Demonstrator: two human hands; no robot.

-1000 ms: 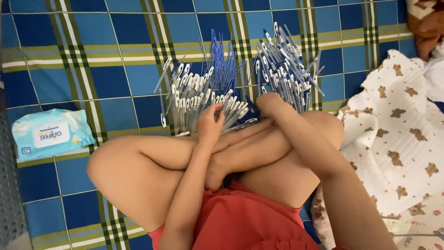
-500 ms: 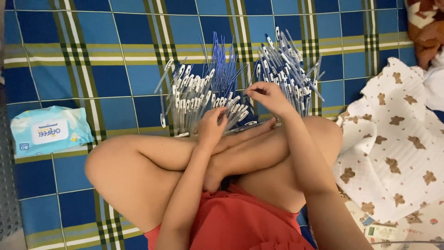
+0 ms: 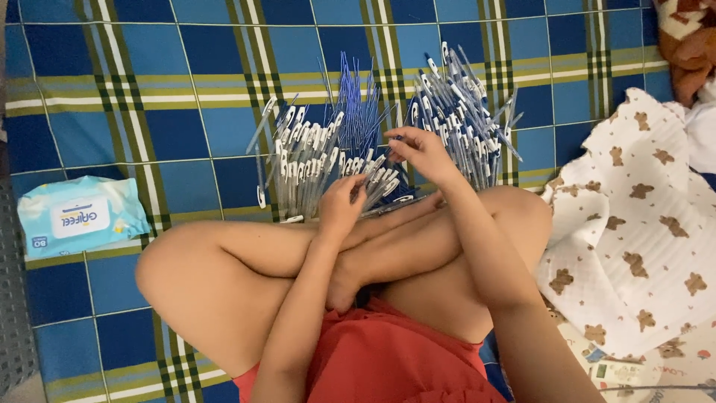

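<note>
I sit cross-legged on a blue plaid mat (image 3: 134,97). In front of my shins lie three heaps: clear pen barrels with white caps (image 3: 306,160) on the left, thin blue refills (image 3: 358,108) in the middle, and more capped pens (image 3: 462,104) on the right. My left hand (image 3: 341,203) rests on the near edge of the left heap, its fingers curled around one pen. Just past it, my right hand (image 3: 421,153) hovers between the refills and the right heap, fingers pinching something thin that I cannot make out.
A light blue pack of wet wipes (image 3: 78,216) lies on the mat at the left. A white cloth with brown bear prints (image 3: 634,224) covers the right side. A brown patterned fabric (image 3: 690,37) shows at the top right corner.
My right hand has lifted off my crossed legs and moved forward and up toward the pen heaps. My left hand stays at the left heap.
</note>
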